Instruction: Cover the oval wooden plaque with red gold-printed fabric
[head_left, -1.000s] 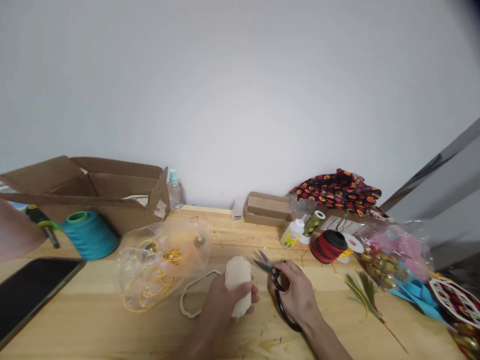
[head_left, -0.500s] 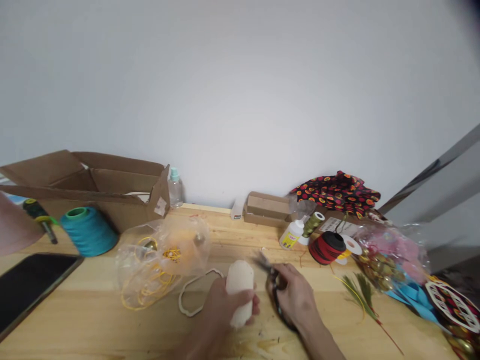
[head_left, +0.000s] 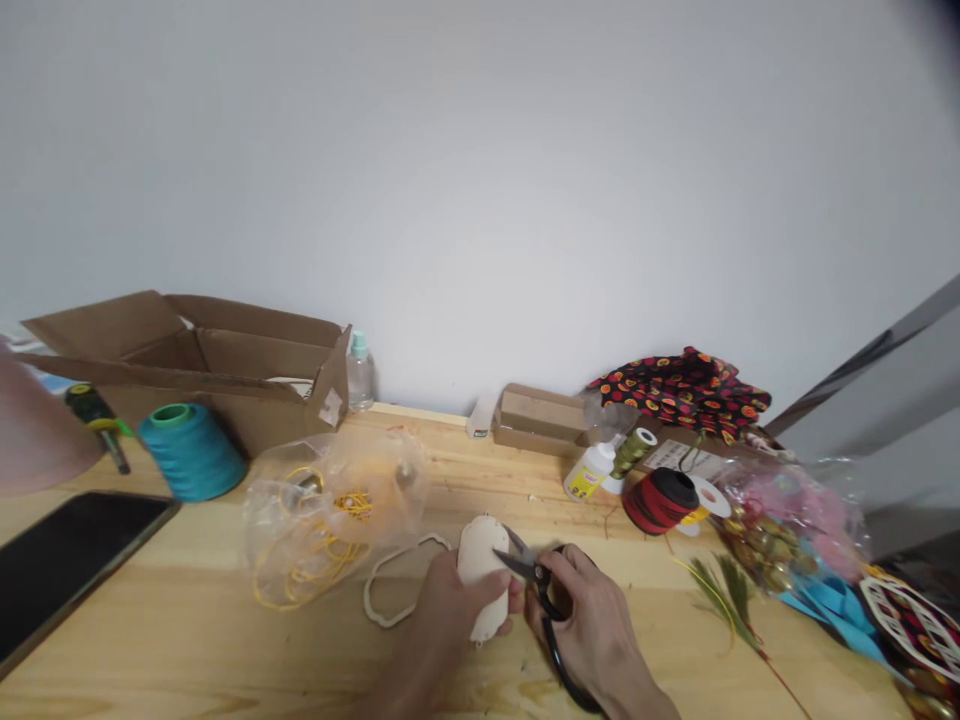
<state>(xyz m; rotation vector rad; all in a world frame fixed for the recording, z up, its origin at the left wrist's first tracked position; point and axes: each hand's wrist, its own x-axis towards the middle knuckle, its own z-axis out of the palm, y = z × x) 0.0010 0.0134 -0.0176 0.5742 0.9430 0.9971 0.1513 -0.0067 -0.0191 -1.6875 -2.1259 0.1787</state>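
My left hand (head_left: 450,610) grips a flat, pale oval piece (head_left: 480,555) with small holes and a scalloped edge, holding it above the table. My right hand (head_left: 592,620) has its fingers through the handles of black-handled scissors (head_left: 536,572). The scissor blades are parted, and their tips lie over the upper right edge of the pale piece. Whether the blades touch it I cannot tell. Left of my left hand, a pale wavy outline frame (head_left: 373,590) lies on the table, partly hidden by that hand.
A clear bag with yellow cord (head_left: 330,520) lies left of centre, near a teal thread cone (head_left: 193,455), a phone (head_left: 67,560) and a cardboard box (head_left: 225,395). On the right are a glue bottle (head_left: 589,472), a red-and-black spool (head_left: 656,502) and green tassels (head_left: 724,590).
My right hand has brought the scissors left, so the blades now overlap the pale piece's edge. The whole view has shifted slightly.
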